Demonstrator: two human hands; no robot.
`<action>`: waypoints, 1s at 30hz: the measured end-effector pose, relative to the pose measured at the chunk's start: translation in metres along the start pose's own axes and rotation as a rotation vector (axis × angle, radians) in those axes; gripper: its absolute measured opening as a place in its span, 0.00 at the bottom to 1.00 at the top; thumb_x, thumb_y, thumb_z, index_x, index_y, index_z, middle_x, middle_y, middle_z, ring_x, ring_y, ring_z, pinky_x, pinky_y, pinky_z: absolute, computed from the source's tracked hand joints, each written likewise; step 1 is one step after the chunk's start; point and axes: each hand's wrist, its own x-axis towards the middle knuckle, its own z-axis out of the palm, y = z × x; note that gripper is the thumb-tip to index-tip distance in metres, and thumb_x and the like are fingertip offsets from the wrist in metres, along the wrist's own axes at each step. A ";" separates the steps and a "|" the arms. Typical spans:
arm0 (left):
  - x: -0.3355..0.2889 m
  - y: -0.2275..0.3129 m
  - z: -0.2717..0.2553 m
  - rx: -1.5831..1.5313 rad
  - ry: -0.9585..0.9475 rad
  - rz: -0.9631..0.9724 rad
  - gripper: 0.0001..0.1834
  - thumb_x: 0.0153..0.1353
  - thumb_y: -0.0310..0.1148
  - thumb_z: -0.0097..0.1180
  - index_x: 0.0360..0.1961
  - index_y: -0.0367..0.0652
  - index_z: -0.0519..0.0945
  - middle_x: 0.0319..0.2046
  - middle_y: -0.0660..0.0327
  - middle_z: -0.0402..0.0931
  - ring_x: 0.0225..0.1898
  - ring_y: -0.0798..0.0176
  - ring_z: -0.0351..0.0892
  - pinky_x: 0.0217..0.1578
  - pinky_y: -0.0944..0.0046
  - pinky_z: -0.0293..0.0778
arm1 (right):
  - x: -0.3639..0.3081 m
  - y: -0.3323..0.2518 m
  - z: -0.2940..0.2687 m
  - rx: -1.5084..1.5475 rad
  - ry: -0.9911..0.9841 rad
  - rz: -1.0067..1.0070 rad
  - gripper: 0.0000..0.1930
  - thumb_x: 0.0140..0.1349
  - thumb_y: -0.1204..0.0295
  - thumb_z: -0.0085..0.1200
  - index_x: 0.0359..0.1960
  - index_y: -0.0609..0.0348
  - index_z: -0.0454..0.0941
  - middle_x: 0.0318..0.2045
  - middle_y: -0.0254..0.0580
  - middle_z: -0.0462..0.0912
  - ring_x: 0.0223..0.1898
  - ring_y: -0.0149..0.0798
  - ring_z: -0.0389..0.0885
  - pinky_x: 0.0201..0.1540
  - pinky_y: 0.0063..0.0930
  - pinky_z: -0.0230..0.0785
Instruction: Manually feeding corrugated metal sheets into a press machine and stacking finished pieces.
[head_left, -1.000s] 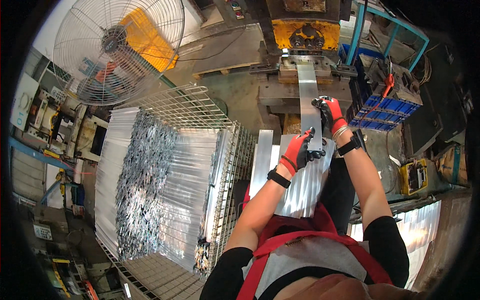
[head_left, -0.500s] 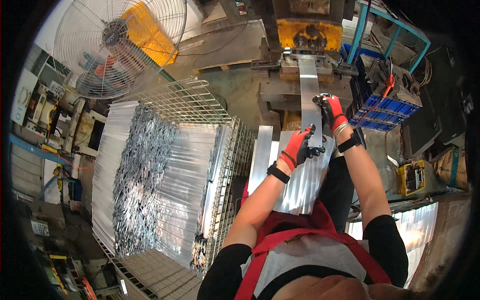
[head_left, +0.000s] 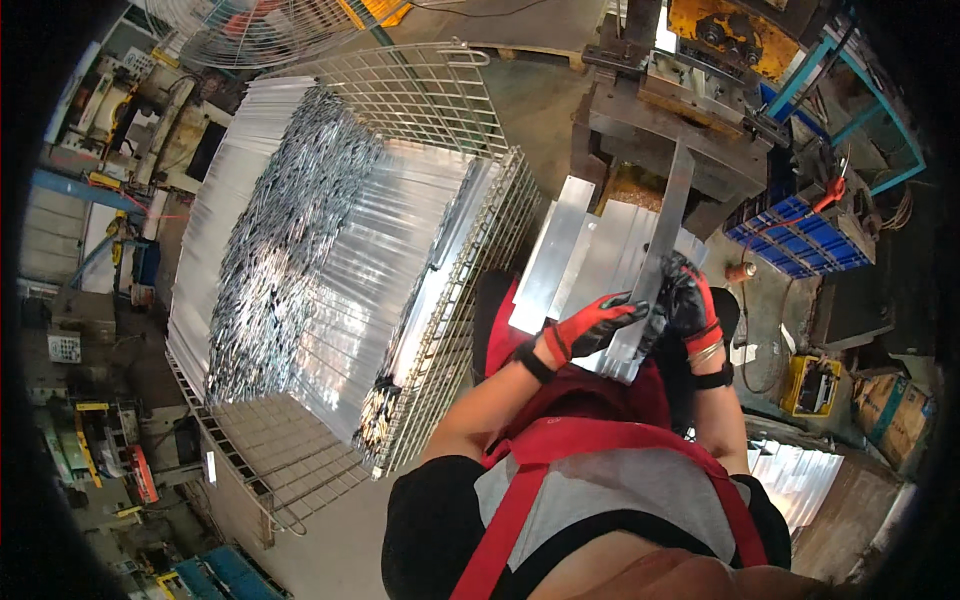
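Observation:
A long flat metal strip [head_left: 674, 204] stands tilted in front of my body, its far end raised toward the press. My right hand [head_left: 690, 302], in a red and black glove, grips the strip's right side near its lower part. From the other side my left hand [head_left: 598, 324], gloved alike, closes its fingers at the strip's left edge; some fingertips are hidden. Below lies a stack of similar metal strips [head_left: 612, 248] across my lap, partly covered by the hands. One loose strip [head_left: 566, 232] lies along the stack's left side.
On the left stands a wire mesh cage [head_left: 500, 215] packed with stacked metal strips [head_left: 400, 215]. The press [head_left: 690, 95] rises ahead. Blue crates [head_left: 800, 238] and a yellow box [head_left: 811, 385] are at the right. A fan [head_left: 260, 30] stands at the far left.
The strip has come back from the press toward my body and is now tilted on its edge. Both hands moved nearer to me with it. The view has shifted to the left and down.

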 end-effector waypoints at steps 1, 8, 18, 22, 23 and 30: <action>-0.010 0.015 0.015 0.172 0.021 -0.015 0.19 0.58 0.31 0.46 0.51 0.36 0.64 0.43 0.56 0.69 0.42 0.69 0.70 0.34 0.73 0.70 | -0.007 0.003 0.015 0.010 -0.002 0.005 0.18 0.59 0.69 0.45 0.48 0.66 0.66 0.39 0.42 0.76 0.41 0.39 0.74 0.48 0.30 0.66; -0.050 0.035 -0.011 1.824 0.834 0.155 0.33 0.40 0.56 0.59 0.36 0.38 0.68 0.30 0.53 0.73 0.33 0.52 0.74 0.32 0.57 0.69 | -0.034 0.007 0.027 -0.149 0.024 0.178 0.18 0.60 0.66 0.43 0.48 0.65 0.67 0.34 0.45 0.77 0.38 0.38 0.76 0.45 0.31 0.68; -0.035 0.013 -0.018 2.026 0.754 -0.019 0.34 0.42 0.61 0.53 0.37 0.40 0.67 0.34 0.52 0.68 0.34 0.51 0.72 0.33 0.52 0.68 | -0.047 0.008 0.013 -0.079 0.012 0.125 0.18 0.61 0.65 0.41 0.47 0.67 0.67 0.34 0.45 0.77 0.37 0.38 0.76 0.44 0.30 0.68; -0.030 -0.016 -0.029 1.999 0.616 -0.262 0.32 0.44 0.57 0.54 0.38 0.39 0.66 0.35 0.50 0.71 0.35 0.51 0.74 0.34 0.54 0.70 | -0.049 0.010 0.022 -0.025 -0.011 0.127 0.18 0.61 0.65 0.41 0.47 0.67 0.68 0.34 0.45 0.77 0.37 0.37 0.76 0.44 0.30 0.68; -0.031 -0.023 -0.040 2.004 0.650 -0.200 0.31 0.43 0.54 0.55 0.38 0.38 0.67 0.34 0.49 0.72 0.34 0.51 0.75 0.32 0.54 0.71 | -0.048 0.010 0.028 -0.024 -0.020 0.129 0.18 0.61 0.65 0.41 0.47 0.67 0.68 0.34 0.45 0.77 0.37 0.37 0.76 0.44 0.30 0.68; -0.037 -0.018 -0.042 1.982 0.594 0.006 0.22 0.50 0.45 0.51 0.40 0.40 0.69 0.28 0.52 0.74 0.31 0.49 0.76 0.31 0.53 0.71 | -0.045 0.009 0.016 -0.086 0.015 0.127 0.18 0.61 0.64 0.43 0.46 0.65 0.68 0.35 0.45 0.77 0.38 0.37 0.76 0.45 0.30 0.67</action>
